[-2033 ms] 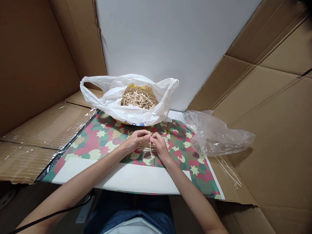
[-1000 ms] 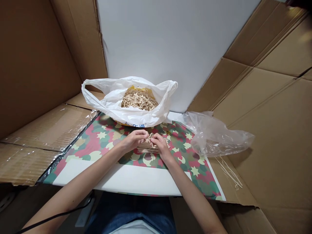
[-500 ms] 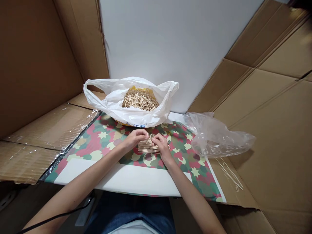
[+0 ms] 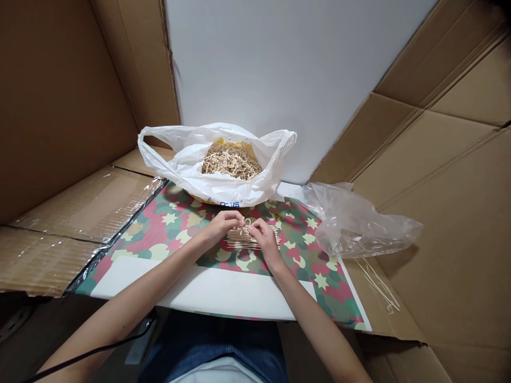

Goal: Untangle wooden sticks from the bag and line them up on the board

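Note:
My left hand (image 4: 223,224) pinches a thin cream cord (image 4: 248,220) above the patterned sheet. My right hand (image 4: 264,238) pinches the same cord from the right, its fingers close to the left fingertips. Between the hands the cord bends up into a small loop. Beneath them, several straight cream cords (image 4: 239,243) lie side by side in a flat row. My hands and fingers cover part of this row. Behind it stands an open white plastic bag (image 4: 191,183) holding a tangled heap of similar cords (image 4: 231,161).
A clear plastic bag (image 4: 359,226) lies crumpled at the right. Some loose cords (image 4: 381,287) rest on cardboard near the right edge. Camouflage-patterned sheet (image 4: 167,239) covers the table, with a white strip (image 4: 223,292) along its front. Cardboard walls (image 4: 447,213) stand at both sides.
The cord loop between my fingers has become smaller and rounder. My hands stay nearly in place, and the view has shifted slightly.

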Tool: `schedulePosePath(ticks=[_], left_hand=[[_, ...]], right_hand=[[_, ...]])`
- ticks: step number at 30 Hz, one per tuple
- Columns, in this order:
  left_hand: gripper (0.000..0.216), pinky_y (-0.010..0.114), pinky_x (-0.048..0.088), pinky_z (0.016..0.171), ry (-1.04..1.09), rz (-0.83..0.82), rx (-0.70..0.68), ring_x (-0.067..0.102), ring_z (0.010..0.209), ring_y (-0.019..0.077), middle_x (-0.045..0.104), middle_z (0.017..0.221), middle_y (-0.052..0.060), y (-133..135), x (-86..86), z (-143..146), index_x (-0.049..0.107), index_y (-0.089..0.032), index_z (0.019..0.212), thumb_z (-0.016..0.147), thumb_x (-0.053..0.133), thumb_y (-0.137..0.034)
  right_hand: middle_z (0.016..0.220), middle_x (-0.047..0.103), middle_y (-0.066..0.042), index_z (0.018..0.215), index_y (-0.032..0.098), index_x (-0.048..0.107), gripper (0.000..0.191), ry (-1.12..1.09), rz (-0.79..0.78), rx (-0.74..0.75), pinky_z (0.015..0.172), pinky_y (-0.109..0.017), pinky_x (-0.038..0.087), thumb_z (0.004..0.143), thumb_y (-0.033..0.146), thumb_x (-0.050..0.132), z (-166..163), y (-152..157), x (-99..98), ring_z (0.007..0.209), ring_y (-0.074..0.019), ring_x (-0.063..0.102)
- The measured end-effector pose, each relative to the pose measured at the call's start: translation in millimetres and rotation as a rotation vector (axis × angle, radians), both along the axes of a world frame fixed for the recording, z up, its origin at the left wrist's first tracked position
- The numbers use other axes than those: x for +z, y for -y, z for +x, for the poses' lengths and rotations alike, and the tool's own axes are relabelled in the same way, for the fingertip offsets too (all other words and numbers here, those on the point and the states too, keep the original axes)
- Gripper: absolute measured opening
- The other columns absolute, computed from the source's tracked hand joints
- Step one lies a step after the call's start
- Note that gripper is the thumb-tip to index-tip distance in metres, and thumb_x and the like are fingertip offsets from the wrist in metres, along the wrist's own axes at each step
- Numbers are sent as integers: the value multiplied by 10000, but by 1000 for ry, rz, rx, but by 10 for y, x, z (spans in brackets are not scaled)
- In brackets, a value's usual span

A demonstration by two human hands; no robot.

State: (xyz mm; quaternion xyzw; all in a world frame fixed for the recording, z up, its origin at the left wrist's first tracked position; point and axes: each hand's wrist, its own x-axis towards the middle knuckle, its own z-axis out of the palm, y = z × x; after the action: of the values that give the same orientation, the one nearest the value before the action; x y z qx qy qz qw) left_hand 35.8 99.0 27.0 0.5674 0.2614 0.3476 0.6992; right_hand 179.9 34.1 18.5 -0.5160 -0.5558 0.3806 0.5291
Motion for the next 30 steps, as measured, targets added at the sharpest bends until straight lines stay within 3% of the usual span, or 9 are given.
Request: schedulePosePath(ticks=[8, 16, 18, 22, 26, 30], left_hand=[[83, 204, 353, 552, 50, -57, -123, 500, 583, 104, 552, 605, 6, 3, -35, 15, 585, -117, 657, 649, 605, -197], [192, 271, 423, 627, 35, -35, -221, 570, 651, 160, 603, 685, 49, 27, -8, 13, 570, -121, 719, 691, 618, -304], [228, 251, 410, 599, -63, 73, -170, 552, 631, 146, 595, 693, 46, 6, -28, 15, 569, -121, 737, 707, 606, -344], [269, 216, 361, 542, -248, 249, -83, 494, 584, 122, 562, 649, 24, -67, -104, 31, 569, -123, 722, 687, 613, -386], [237, 201, 321, 501, -381, 329, -117, 443, 543, 113, 538, 587, 8, -98, -117, 9, 585, -127, 666, 662, 630, -359], [191, 196, 238, 444, -501, 416, -175, 345, 481, 89, 469, 492, -20, -101, -49, -59, 565, -135, 581, 638, 629, -305]], right_hand=[[625, 470, 27, 663, 198, 492, 142, -47, 10, 31, 580, -248, 350, 776, 283, 499, 2, -28, -41, 603, -123, 457], [629, 483, 24, 680, 207, 425, 180, -243, -132, 178, 583, -257, 384, 791, 346, 452, 3, -13, -4, 595, -132, 479], [638, 486, 20, 689, 211, 417, 165, -65, -51, 91, 601, -267, 375, 805, 327, 435, 35, -13, -4, 610, -139, 478], [685, 478, -15, 700, 214, 410, 124, 558, 277, -52, 674, -305, 342, 821, 237, 402, 123, -44, -37, 688, -175, 449], [670, 477, -52, 706, 204, 427, 149, 1044, 473, 34, 640, -330, 309, 832, 171, 355, 153, -79, -85, 684, -210, 417], [640, 480, -54, 716, 195, 450, 202, 1260, 542, 102, 610, -329, 305, 865, 166, 316, 127, -95, -114, 645, -206, 412]])
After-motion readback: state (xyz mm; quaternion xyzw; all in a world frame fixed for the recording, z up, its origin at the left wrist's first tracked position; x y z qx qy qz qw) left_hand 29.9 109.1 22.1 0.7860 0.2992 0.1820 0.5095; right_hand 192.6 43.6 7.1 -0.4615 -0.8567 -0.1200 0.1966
